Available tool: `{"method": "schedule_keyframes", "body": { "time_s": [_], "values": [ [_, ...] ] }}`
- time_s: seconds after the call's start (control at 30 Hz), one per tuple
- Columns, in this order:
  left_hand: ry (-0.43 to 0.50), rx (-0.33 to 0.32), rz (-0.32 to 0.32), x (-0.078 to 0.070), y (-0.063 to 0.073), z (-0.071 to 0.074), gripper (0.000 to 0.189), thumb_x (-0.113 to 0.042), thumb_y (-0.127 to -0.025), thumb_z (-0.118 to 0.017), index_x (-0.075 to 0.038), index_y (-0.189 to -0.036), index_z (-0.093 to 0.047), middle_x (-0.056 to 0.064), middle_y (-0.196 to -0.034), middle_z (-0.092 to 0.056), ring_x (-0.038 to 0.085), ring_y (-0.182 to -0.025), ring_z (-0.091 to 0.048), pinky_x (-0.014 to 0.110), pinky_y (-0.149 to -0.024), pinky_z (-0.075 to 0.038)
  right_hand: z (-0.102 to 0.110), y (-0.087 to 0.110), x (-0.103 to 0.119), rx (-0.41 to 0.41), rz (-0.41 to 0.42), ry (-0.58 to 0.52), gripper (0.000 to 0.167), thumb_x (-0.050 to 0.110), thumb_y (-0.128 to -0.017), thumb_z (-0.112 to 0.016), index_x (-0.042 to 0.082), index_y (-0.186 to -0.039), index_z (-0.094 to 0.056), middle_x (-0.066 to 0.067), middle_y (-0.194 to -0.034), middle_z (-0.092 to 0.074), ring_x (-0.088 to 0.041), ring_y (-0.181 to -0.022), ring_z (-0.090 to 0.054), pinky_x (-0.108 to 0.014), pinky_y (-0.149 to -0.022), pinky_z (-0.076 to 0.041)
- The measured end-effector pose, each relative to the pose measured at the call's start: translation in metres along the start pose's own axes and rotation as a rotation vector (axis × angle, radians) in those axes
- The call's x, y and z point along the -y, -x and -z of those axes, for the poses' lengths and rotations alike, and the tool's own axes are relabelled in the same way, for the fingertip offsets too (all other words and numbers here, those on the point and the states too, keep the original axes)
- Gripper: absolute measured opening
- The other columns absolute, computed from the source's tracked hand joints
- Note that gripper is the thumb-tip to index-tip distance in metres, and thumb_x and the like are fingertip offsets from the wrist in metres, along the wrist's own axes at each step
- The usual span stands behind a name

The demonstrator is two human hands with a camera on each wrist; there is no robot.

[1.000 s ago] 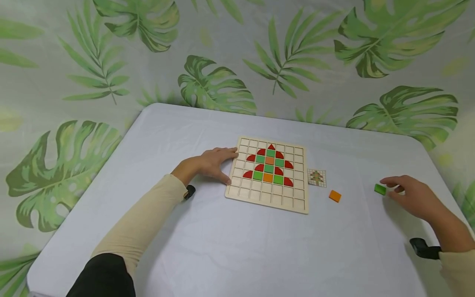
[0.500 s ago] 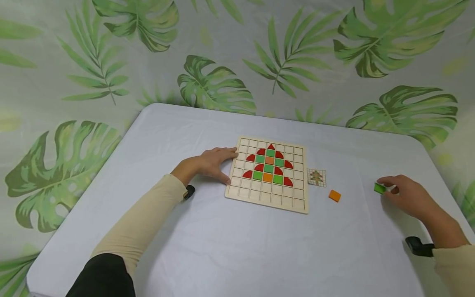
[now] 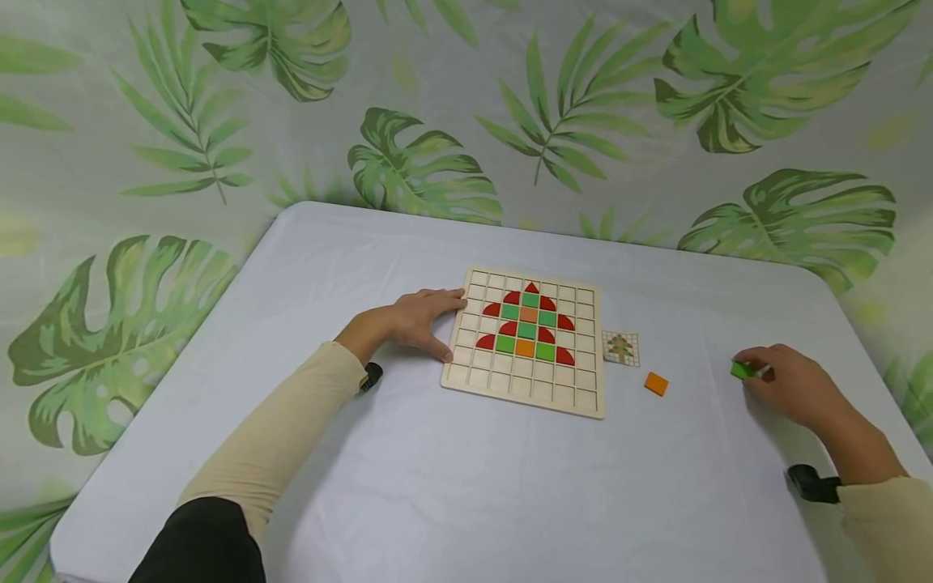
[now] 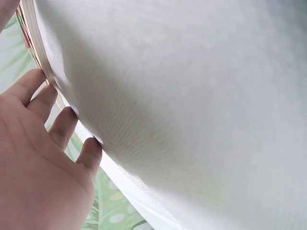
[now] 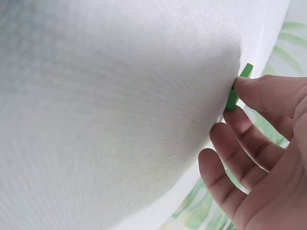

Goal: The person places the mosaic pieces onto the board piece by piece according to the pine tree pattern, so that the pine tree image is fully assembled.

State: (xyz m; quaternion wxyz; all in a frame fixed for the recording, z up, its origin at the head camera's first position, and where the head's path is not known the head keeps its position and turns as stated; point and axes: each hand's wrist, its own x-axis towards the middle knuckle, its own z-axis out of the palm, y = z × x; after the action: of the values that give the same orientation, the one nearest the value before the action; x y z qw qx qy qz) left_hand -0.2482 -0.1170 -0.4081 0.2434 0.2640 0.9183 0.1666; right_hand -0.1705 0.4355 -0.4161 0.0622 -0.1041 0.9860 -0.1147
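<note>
My right hand [image 3: 790, 385] pinches a green square tile [image 3: 742, 370] between thumb and fingers at the right of the table. In the right wrist view the green tile [image 5: 232, 98] is tilted up from the cloth, with the thumb against it. A wooden grid board [image 3: 481, 380] lies mid-table, bearing red, green and orange pieces in a tree-like pattern. At its left edge rests my left hand [image 3: 419, 322], thumb and fingers spread. The left wrist view shows the left hand's fingertips [image 4: 36, 76] touching the board's side.
Right of the board lies a small pattern card [image 3: 621, 349] with a printed tree on a grid. An orange square tile [image 3: 656, 384] sits between that card and my right hand. White cloth covers the table [image 3: 437, 502]; a leaf-patterned curtain [image 3: 437, 81] hangs behind.
The right thumb and fingers have closed on the green tile and tilted it up, moving slightly left. My left hand and the board stay in place.
</note>
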Motion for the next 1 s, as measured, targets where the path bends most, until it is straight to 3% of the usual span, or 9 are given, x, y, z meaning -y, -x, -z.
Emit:
{"method": "schedule_keyframes", "body": {
  "time_s": [0.53,0.73,1.0],
  "values": [
    [-0.004,-0.004,-0.002,0.0018,-0.0008,-0.0002,0.096,-0.045,-0.079,-0.079,-0.024,-0.158,-0.027,-0.007,-0.169,-0.011,0.028,-0.157,-0.011,0.055,-0.125,-0.016,-0.0039,0.0015,0.0053,-0.045,-0.015,0.009,0.03,0.004,-0.084,-0.062,-0.006,-0.113,-0.065,-0.029,-0.099,-0.062,-0.038,-0.082,-0.062,-0.033,-0.061,-0.046],
    [0.006,-0.005,0.004,0.0007,-0.0005,0.0013,0.096,-0.044,-0.08,-0.079,-0.023,-0.158,-0.027,-0.007,-0.169,-0.011,0.028,-0.157,-0.01,0.055,-0.125,-0.016,-0.0003,0.001,0.006,-0.03,-0.031,0.002,0.033,0.005,-0.085,-0.063,-0.009,-0.114,-0.064,-0.032,-0.102,-0.061,-0.041,-0.084,-0.062,-0.037,-0.061,-0.048],
    [0.0,0.002,0.002,0.0025,-0.0019,-0.0008,0.097,-0.045,-0.079,-0.079,-0.024,-0.158,-0.027,-0.008,-0.169,-0.009,0.027,-0.157,-0.011,0.054,-0.125,-0.016,0.0007,0.0009,0.0031,0.012,-0.045,-0.008,0.037,0.009,-0.086,-0.064,-0.012,-0.116,-0.063,-0.032,-0.1,-0.063,-0.041,-0.085,-0.064,-0.033,-0.06,-0.047]
  ]
}}
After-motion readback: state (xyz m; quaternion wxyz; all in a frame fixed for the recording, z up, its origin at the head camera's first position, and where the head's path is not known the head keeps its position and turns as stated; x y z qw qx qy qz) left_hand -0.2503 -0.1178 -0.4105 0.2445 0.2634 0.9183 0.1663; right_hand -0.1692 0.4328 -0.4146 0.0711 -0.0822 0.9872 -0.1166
